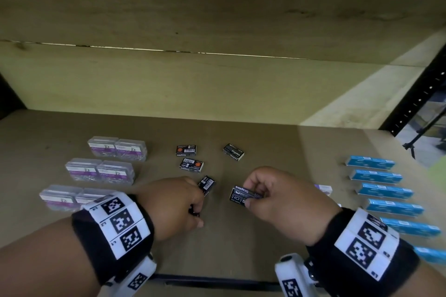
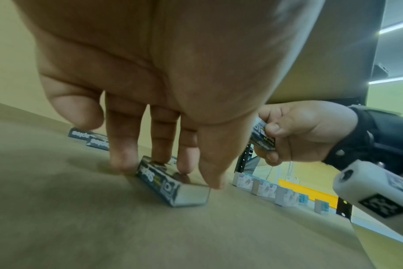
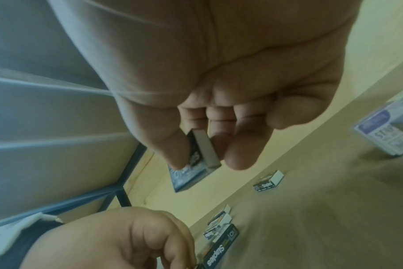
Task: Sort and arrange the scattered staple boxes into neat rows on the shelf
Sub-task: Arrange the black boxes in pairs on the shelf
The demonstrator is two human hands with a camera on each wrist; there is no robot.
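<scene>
On the brown shelf board (image 1: 241, 236), my left hand (image 1: 200, 200) pinches a black staple box (image 1: 207, 183) by its sides between thumb and fingers. In the left wrist view this box (image 2: 163, 183) lies flat on the board. To its right, my right hand (image 1: 251, 198) holds a second black staple box (image 1: 239, 194) between thumb and fingers. The right wrist view shows that box (image 3: 189, 174) lifted off the board. Farther back lie three loose black boxes: two in the middle (image 1: 185, 150) (image 1: 191, 165) and one askew to the right (image 1: 233, 151).
Clear plastic boxes with purple labels (image 1: 111, 171) stand in pairs at the left. Several blue boxes (image 1: 383, 190) form a column at the right, with a small white and purple box (image 1: 323, 189) behind my right hand. A black shelf post (image 1: 420, 94) rises at the right.
</scene>
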